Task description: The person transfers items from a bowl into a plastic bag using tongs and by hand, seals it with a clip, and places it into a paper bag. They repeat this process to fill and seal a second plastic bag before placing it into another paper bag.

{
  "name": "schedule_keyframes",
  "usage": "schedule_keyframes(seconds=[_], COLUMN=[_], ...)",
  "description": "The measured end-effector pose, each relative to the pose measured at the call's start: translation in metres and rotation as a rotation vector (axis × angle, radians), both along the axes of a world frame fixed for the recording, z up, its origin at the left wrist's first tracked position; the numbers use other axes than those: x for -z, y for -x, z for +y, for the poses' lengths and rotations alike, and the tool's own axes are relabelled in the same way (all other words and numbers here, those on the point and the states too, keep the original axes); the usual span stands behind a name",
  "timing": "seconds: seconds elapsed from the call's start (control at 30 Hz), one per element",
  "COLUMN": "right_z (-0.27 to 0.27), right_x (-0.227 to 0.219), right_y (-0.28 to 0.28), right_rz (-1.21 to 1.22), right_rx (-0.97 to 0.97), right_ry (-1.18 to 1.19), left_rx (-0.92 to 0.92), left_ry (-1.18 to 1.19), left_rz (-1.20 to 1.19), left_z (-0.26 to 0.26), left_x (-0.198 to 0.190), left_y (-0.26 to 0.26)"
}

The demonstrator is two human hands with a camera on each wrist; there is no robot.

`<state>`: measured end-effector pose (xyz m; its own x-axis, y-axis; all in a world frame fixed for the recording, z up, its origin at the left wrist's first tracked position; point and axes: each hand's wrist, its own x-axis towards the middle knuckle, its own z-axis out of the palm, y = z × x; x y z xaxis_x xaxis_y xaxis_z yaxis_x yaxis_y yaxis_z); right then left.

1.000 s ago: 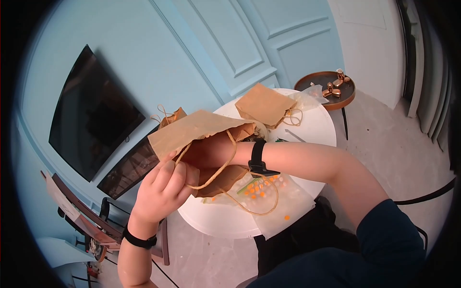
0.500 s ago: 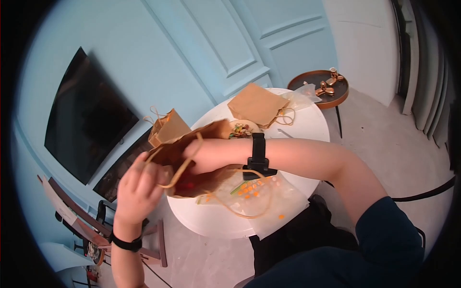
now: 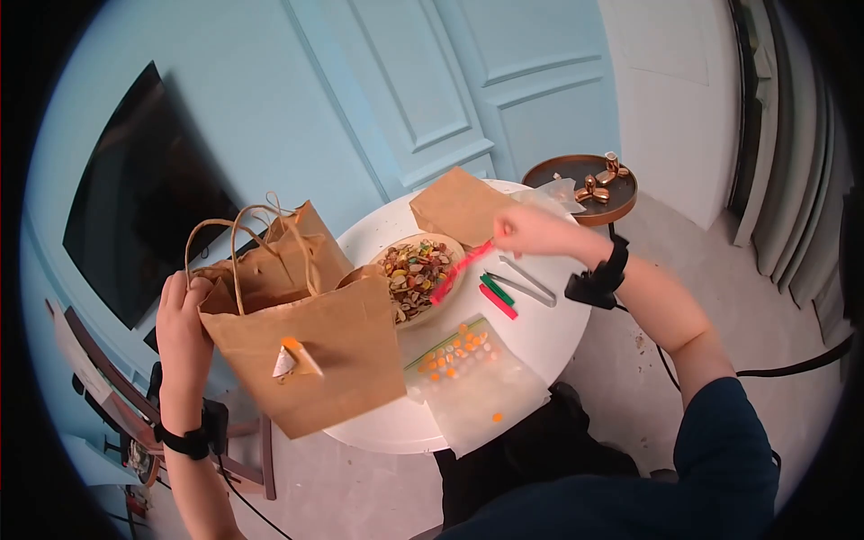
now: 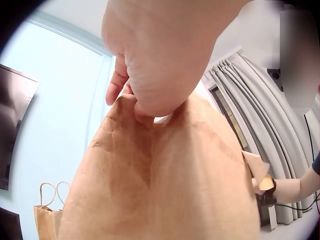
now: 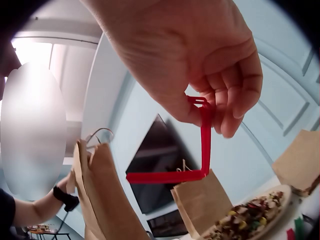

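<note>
My left hand (image 3: 184, 315) grips the top edge of a brown paper bag (image 3: 315, 360) with twisted paper handles. The bag leans at the left side of the table, with a folded orange-and-white piece (image 3: 295, 358) on its side. In the right wrist view, my right hand (image 5: 200, 65) pinches a red bag clip (image 5: 165, 177) by one end; the clip stands bent open in an L shape. In the head view that hand is above the table, the clip overlapping a plate (image 3: 461, 283) of small mixed colourful pieces (image 3: 414, 270).
A green clip (image 3: 497, 290), a red clip (image 3: 499, 302) and metal tongs (image 3: 531, 281) lie right of the plate. A clear zip bag (image 3: 486, 405) with orange pieces is at the front edge. More paper bags (image 3: 454, 207) stand behind. A small round side table (image 3: 576, 184) is beyond.
My right hand has come out of the paper bag holding the red clip and moved right. The bag has turned more upright, its side now facing me.
</note>
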<state>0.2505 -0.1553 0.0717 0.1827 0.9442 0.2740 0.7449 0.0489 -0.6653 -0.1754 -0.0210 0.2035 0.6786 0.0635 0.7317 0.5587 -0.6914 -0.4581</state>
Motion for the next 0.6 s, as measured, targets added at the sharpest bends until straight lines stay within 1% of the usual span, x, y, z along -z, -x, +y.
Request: schedule_keyframes(seconds=[0.07,0.13,0.17,0.2,0.23,0.27,0.3,0.33,0.4,0.43,0.5,0.57,0.6], right_z=[0.009,0.018,0.021,0.026,0.032,0.037,0.041,0.042,0.041,0.046,0.027,0.004,0.001], right_x=[0.033,0.06,0.071,0.081,0.094,0.098,0.099,0.095,0.091,0.083,0.029,-0.008,-0.019], right_y=[-0.009,-0.008,-0.005,-0.002,-0.002,0.002,0.002,0.006,0.013,0.014,0.052,0.08,0.09], right_rz=[-0.038,-0.148,-0.112,-0.075,-0.168,-0.262,-0.271,-0.272,-0.259,-0.234,0.188,0.109,0.107], right_rx=[-0.029,0.039,0.07,0.097,0.113,0.131,0.086,0.076,-0.023,-0.177,-0.352,-0.436,-0.438], right_ry=[0.173,0.165,0.177,0.184,0.163,0.141,0.296,0.282,0.016,-0.142,-0.29,-0.496,-0.5], left_rx=[0.011,-0.002,0.044,0.067,0.009,-0.047,-0.01,0.008,0.035,0.037,0.042,0.062,0.066], left_ry=[0.036,0.121,0.111,0.061,0.027,-0.006,-0.12,-0.188,-0.23,-0.224,-0.249,-0.276,-0.303], left_rz=[-0.011,-0.028,-0.025,0.013,0.049,0.084,0.113,0.148,0.179,0.202,0.213,0.216,0.22], left_z=[0.0,0.001,-0.002,-0.002,-0.003,-0.005,-0.007,-0.011,-0.018,-0.022,-0.027,-0.032,-0.034], left_x=[-0.002,-0.003,-0.004,-0.004,-0.003,-0.001,0.0,0.0,0.003,0.004,0.009,0.014,0.016], left_y=[0.0,0.001,-0.001,0.001,0.004,0.007,0.007,0.006,0.006,0.006,0.006,0.005,0.006])
